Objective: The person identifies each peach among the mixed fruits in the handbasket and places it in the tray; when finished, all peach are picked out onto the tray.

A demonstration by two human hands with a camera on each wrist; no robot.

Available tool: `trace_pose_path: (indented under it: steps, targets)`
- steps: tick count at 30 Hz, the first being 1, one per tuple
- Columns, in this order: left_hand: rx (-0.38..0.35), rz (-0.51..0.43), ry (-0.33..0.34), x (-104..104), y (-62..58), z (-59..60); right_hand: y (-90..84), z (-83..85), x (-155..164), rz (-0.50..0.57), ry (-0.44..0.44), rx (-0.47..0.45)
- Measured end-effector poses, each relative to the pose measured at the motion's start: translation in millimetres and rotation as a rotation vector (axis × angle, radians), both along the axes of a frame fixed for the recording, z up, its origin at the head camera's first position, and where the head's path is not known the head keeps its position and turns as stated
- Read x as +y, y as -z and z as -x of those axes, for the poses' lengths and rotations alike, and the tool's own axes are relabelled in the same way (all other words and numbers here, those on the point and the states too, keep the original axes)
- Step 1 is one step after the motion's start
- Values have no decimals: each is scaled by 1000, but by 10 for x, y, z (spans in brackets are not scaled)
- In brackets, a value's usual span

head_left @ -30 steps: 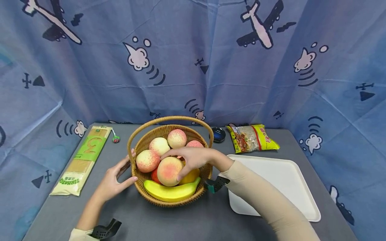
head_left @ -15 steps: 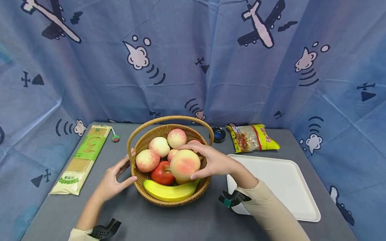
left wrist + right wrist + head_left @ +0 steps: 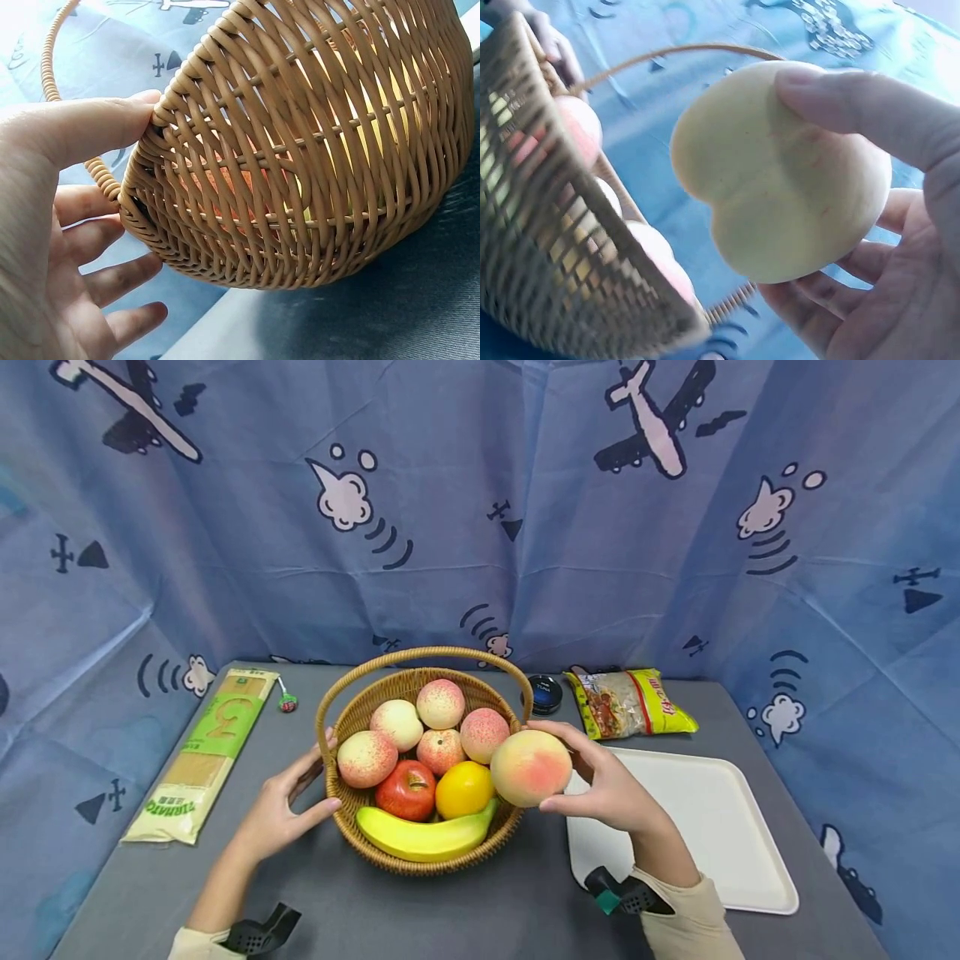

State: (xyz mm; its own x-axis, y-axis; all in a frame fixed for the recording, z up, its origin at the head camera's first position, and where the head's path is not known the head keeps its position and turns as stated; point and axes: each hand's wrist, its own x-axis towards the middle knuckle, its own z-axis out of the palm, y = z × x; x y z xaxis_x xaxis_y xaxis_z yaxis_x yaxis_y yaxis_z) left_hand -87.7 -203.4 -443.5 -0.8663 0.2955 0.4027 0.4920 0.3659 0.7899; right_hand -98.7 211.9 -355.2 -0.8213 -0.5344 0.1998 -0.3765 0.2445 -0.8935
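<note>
On grey table, centre: round woven wicker basket (image 3: 420,852) with arched handle, holding peaches, red apple (image 3: 406,791), orange, yellow banana (image 3: 423,835). Left hand (image 3: 283,806): fingers spread, thumb on basket's left rim. Right hand (image 3: 611,785): fingers curled round large pink-yellow peach (image 3: 530,767), held above basket's right rim, beside white rectangular plastic tray (image 3: 712,827).

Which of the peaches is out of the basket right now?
The biggest peach, held in the right hand just past the basket's right rim; the other five sit inside.
</note>
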Motion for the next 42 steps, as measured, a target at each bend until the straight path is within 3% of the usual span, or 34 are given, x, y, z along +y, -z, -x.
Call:
trace_pose_path:
  steps: [7,14,20,26,42]
  targets:
    - [-8,6,-17,-7,15,7,181,-13,382,100,158,19]
    - [-20,21,-20,-13,15,5,508,77,687,49,380,-55]
    - [-23,28,-27,-20,23,8,804,175,881,23,500,-151]
    - [-28,37,-32,-21,38,7,991,231,970,25,551,-239]
    - [-6,10,-18,-15,39,9,1161,349,1013,-61,567,-337]
